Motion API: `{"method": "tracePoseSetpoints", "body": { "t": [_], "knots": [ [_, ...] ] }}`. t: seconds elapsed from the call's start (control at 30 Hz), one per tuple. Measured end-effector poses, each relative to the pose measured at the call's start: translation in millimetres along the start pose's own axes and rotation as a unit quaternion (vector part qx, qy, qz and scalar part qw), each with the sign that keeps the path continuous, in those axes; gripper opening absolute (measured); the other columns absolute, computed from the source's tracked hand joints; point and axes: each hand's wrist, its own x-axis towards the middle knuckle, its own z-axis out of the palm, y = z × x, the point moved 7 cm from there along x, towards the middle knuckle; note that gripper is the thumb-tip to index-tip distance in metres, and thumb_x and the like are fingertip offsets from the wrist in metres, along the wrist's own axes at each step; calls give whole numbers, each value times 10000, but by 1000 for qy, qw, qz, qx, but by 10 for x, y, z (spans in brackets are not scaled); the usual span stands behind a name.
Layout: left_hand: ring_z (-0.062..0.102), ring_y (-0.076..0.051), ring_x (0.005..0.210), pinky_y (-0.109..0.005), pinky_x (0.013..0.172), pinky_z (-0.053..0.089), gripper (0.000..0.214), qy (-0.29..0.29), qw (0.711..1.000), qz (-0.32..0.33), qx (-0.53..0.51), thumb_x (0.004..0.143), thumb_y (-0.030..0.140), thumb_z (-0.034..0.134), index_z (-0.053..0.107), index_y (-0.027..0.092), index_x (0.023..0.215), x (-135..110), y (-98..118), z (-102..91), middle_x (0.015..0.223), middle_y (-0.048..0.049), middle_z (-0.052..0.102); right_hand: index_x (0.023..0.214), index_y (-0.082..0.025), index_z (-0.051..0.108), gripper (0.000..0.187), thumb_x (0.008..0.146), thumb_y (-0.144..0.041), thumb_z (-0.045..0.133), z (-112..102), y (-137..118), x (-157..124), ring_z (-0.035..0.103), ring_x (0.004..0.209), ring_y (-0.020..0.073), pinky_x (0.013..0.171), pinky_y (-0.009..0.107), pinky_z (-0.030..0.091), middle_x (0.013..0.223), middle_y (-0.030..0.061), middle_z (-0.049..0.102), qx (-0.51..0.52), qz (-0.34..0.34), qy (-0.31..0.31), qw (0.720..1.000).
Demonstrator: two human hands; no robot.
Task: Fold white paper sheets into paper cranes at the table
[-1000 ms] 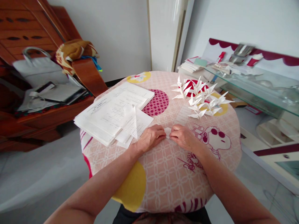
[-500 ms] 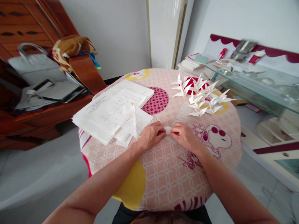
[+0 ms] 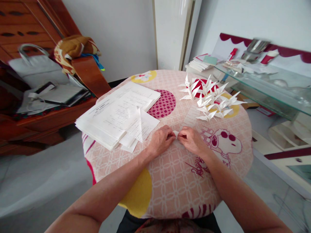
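Note:
Between my two hands is a small folded white paper [image 3: 176, 133], mostly covered by the fingers. My left hand [image 3: 162, 139] pinches its left side, fingers curled together. On its right side my right hand [image 3: 190, 138] pinches with thumb and forefinger. Both hands rest low over the patterned tablecloth [image 3: 167, 181]. Several folded paper cranes [image 3: 206, 97] stand grouped beyond my right hand. To the left of my left hand lie loose square sheets [image 3: 148, 124], one with a raised crease, partly over a stack of printed paper [image 3: 109, 111].
A pale paper strip [image 3: 190, 116] lies just beyond my right hand. At the right stands a glass shelf [image 3: 267, 84] with a metal pot [image 3: 256, 48] and a red cup [image 3: 269, 57]. On the left, a wooden bench [image 3: 89, 72] carries a grey bag [image 3: 39, 69].
My hands have drawn slightly closer together, and less of the white paper shows between the fingers. The cranes and the paper stack stay where they were.

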Motion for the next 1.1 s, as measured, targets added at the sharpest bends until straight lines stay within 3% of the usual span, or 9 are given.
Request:
{"method": "tracePoseSetpoints", "body": {
  "t": [0.13,0.43,0.73,1.1],
  "knots": [
    [618,-155,814,-278,790,497,107,6,1000,9,12,851,173,605,692,173,789,11,17,33,908,-39,648,624,-171,634,220,805,-53,594,1,22,-1,517,664,140,639,269,360,699,22,573,-1,1,6,1000],
    [614,-133,756,-254,703,477,129,14,999,-52,4,835,161,588,683,149,747,-4,-63,-42,931,-48,655,621,-166,616,217,793,-46,562,2,17,-2,536,675,152,647,274,369,721,48,608,-30,31,12,999],
    [583,-153,704,-274,653,430,152,1,992,-92,83,802,203,610,684,147,681,77,-62,-48,854,-58,666,620,-153,642,174,776,-98,585,0,22,46,578,696,175,645,282,376,739,72,665,-65,92,-7,994],
    [582,-150,718,-267,660,414,140,-10,991,-92,91,800,194,607,682,146,691,99,-49,-61,864,-56,659,689,-126,706,160,790,-106,583,16,2,63,618,738,186,667,277,382,787,99,711,-111,119,-26,986]
  ]
}}
